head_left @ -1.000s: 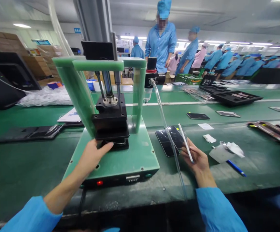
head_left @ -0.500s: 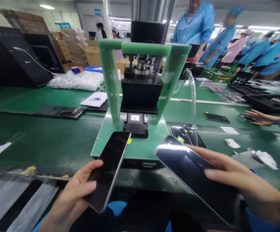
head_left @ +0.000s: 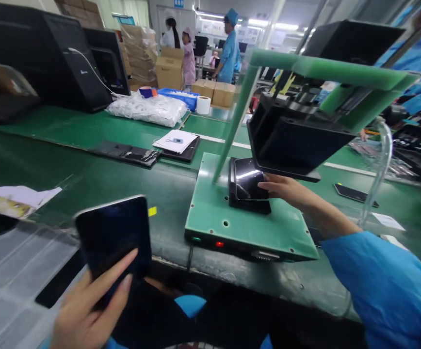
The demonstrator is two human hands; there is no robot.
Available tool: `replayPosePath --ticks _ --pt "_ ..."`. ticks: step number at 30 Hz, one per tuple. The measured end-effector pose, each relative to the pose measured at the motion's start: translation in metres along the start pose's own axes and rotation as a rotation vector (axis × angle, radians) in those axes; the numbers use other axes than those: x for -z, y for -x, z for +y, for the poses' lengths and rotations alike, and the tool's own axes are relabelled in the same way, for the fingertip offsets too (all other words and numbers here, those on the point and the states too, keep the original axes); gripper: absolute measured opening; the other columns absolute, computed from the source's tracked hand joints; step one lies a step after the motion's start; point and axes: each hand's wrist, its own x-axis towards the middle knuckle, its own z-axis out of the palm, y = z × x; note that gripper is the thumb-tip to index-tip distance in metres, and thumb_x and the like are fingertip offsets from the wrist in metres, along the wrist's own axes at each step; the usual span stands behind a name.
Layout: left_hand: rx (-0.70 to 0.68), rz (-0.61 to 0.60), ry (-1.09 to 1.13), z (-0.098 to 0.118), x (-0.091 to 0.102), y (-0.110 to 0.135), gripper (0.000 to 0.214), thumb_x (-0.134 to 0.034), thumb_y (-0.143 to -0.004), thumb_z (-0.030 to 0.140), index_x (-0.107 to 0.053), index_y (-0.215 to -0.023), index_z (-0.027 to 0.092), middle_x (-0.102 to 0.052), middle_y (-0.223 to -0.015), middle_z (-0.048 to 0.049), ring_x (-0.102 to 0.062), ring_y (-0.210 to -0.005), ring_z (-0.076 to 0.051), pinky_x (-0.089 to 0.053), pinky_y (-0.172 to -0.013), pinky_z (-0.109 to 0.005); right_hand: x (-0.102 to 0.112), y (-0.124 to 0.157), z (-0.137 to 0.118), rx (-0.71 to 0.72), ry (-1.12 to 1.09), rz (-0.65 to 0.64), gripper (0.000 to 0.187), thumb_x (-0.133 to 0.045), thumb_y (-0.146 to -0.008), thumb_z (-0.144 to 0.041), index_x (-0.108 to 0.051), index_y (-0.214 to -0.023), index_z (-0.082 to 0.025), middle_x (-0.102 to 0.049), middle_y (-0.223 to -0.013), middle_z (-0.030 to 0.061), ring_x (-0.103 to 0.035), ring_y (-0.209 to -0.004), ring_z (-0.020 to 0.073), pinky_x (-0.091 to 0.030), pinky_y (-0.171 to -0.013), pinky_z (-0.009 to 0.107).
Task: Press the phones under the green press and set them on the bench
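Observation:
My left hand [head_left: 90, 300] grips a dark smartphone [head_left: 116, 232] by its lower part, in front of the bench's edge. A yellow tab [head_left: 153, 211] sticks out from this phone's right side. My right hand [head_left: 286, 190] reaches under the press block [head_left: 298, 145], fingers closed at the right edge of a second smartphone [head_left: 247, 177]. That phone lies screen up in the black holder [head_left: 247, 206] on the green press base [head_left: 206, 208]. The fingertips below the phone's edge are hidden. A red light [head_left: 219, 244] glows on the base's front.
Green press posts [head_left: 236, 121] flank the holder. A clear hose [head_left: 383, 160] hangs at right, near another phone [head_left: 356, 194]. White paper [head_left: 176, 140] lies on a black item at left, by a bag of white pieces [head_left: 148, 109]. A divided tray [head_left: 10, 291] sits lower left.
My right hand has carried its phone forward and into the holder under the press block. My left hand has moved left with its phone, now turned more upright. The view has swung left.

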Motion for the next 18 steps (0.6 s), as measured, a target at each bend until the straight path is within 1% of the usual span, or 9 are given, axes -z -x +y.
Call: replayPosePath --ticks 2,3,5,7,10,12,14,15,18 --pt "-0.213 0.019 -0.074 0.008 -0.018 -0.030 0.060 -0.065 -0.097 0.027 -0.048 -0.155 0.035 -0.069 -0.136 -0.0048 -0.074 -0.107 -0.024 -0.062 -0.097 -0.034 0.005 -0.011 0.005 -0.002 0.309 0.024 0.037 -0.071 -0.089 -0.047 -0.069 -0.110 -0.016 -0.062 -0.093 0.0093 -0.061 -0.080 0.0297 -0.052 -0.068 0.036" --pt "-0.277 0.003 -0.126 0.011 -0.029 -0.044 0.060 -0.068 -0.096 0.031 -0.050 -0.154 0.029 -0.070 -0.135 -0.0089 -0.074 -0.106 -0.026 -0.061 -0.095 -0.035 0.005 -0.014 0.006 0.026 0.456 0.054 0.036 -0.070 -0.092 -0.045 -0.069 -0.112 -0.015 -0.061 -0.087 0.0081 -0.058 -0.072 0.0274 -0.049 -0.065 0.035" --pt "-0.306 -0.108 -0.217 0.016 -0.051 -0.068 0.062 -0.075 -0.092 0.045 -0.059 -0.146 0.021 -0.067 -0.136 -0.0165 -0.073 -0.109 -0.033 -0.060 -0.094 -0.041 0.002 -0.013 0.008 0.125 0.672 0.107 0.036 -0.072 -0.096 -0.042 -0.070 -0.118 -0.014 -0.058 -0.078 0.0063 -0.055 -0.065 0.0245 -0.047 -0.064 0.033" --pt "-0.264 -0.275 -0.268 0.020 -0.069 -0.084 0.066 -0.078 -0.086 0.055 -0.066 -0.138 0.017 -0.059 -0.147 -0.0205 -0.068 -0.119 -0.041 -0.057 -0.098 -0.047 -0.004 0.003 0.007 0.218 0.837 0.159 0.035 -0.071 -0.100 -0.041 -0.071 -0.122 -0.014 -0.059 -0.081 0.0077 -0.056 -0.067 0.0253 -0.048 -0.065 0.034" --pt "-0.257 -0.453 -0.291 0.022 -0.085 -0.096 0.059 -0.077 -0.087 0.052 -0.069 -0.134 0.016 -0.045 -0.159 -0.0181 -0.058 -0.131 -0.046 -0.052 -0.102 -0.053 -0.010 0.053 0.009 0.352 1.051 0.193 0.039 -0.054 -0.108 -0.041 -0.068 -0.132 -0.014 -0.063 -0.107 0.0144 -0.062 -0.085 0.0342 -0.056 -0.071 0.043" --pt "-0.278 -0.489 -0.289 0.022 -0.091 -0.099 0.050 -0.072 -0.090 0.050 -0.072 -0.128 0.017 -0.043 -0.160 -0.0152 -0.058 -0.131 -0.046 -0.051 -0.101 -0.054 -0.013 0.092 0.017 0.511 1.061 0.074 0.053 -0.052 -0.108 -0.040 -0.052 -0.148 -0.006 -0.053 -0.136 0.0192 -0.058 -0.112 0.0400 -0.059 -0.087 0.055" --pt "-0.288 -0.466 -0.269 0.020 -0.095 -0.102 0.047 -0.067 -0.092 0.054 -0.074 -0.123 0.020 -0.046 -0.159 -0.0133 -0.060 -0.129 -0.045 -0.051 -0.101 -0.054 -0.018 0.125 0.028 0.599 1.072 -0.017 0.074 -0.068 -0.097 -0.033 -0.036 -0.156 -0.003 -0.031 -0.156 0.0192 -0.039 -0.137 0.0412 -0.052 -0.105 0.060" --pt "-0.288 -0.438 -0.247 0.019 -0.097 -0.103 0.049 -0.065 -0.092 0.058 -0.075 -0.123 0.022 -0.048 -0.158 -0.0126 -0.061 -0.129 -0.045 -0.051 -0.100 -0.054 -0.021 0.136 0.033 0.604 1.108 -0.007 0.083 -0.075 -0.089 -0.024 -0.031 -0.157 -0.002 -0.025 -0.159 0.0187 -0.031 -0.142 0.0408 -0.049 -0.109 0.061" --pt "-0.241 -0.342 -0.143 0.016 -0.099 -0.104 0.055 -0.065 -0.086 0.066 -0.072 -0.128 0.031 -0.052 -0.156 -0.0086 -0.061 -0.128 -0.047 -0.049 -0.102 -0.059 -0.029 0.153 0.042 0.630 1.188 0.074 0.091 -0.078 -0.077 -0.009 -0.030 -0.154 0.000 -0.022 -0.159 0.0214 -0.027 -0.144 0.0435 -0.046 -0.111 0.065"
